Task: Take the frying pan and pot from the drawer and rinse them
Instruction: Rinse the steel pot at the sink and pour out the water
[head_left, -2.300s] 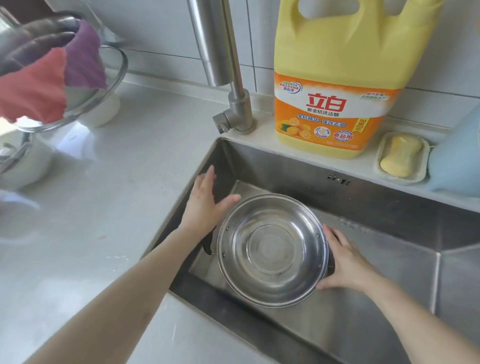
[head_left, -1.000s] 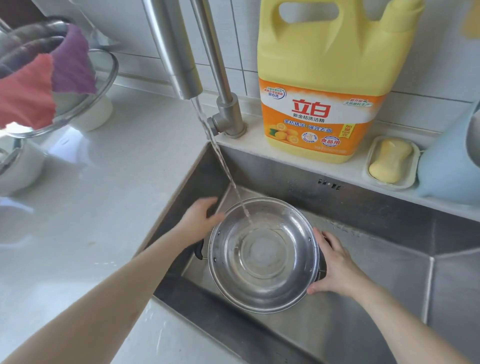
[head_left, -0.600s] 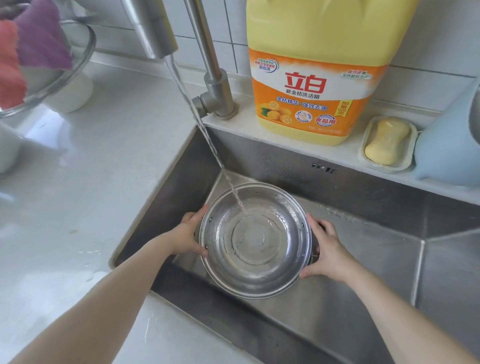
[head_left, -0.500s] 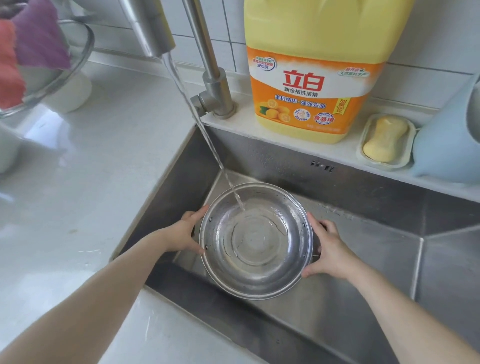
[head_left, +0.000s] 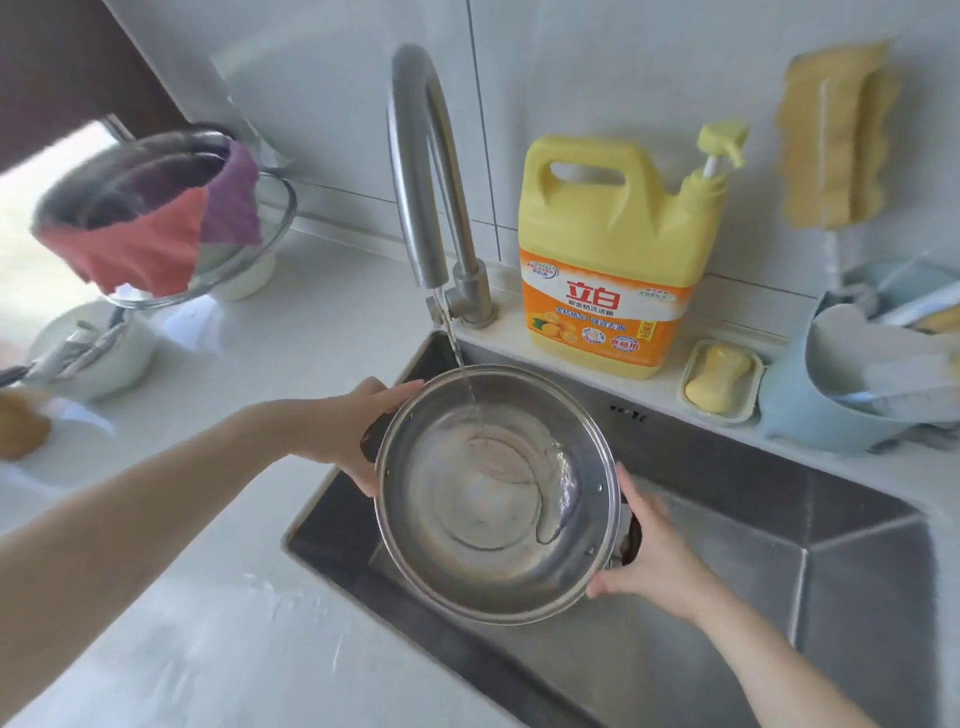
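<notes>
A round stainless steel pot (head_left: 493, 551) with black side handles is held above the left end of the steel sink (head_left: 727, 582). My left hand (head_left: 358, 431) grips its left handle and my right hand (head_left: 649, 561) grips its right handle. The curved steel tap (head_left: 421, 171) runs a thin stream of water into the pot's far side. A little water swirls toward the pot's right wall. No frying pan is in view.
A yellow detergent jug (head_left: 613, 270) and a soap bar in a dish (head_left: 719, 382) stand on the ledge behind the sink. A blue tub (head_left: 831, 415) with utensils is at the right. Metal bowls with coloured cloths (head_left: 156, 234) sit on the white counter at the left.
The tap came on. My left hand went from the sink wall to the pot's left handle. Both hands have since lifted the pot higher under the stream, and water now swirls inside.
</notes>
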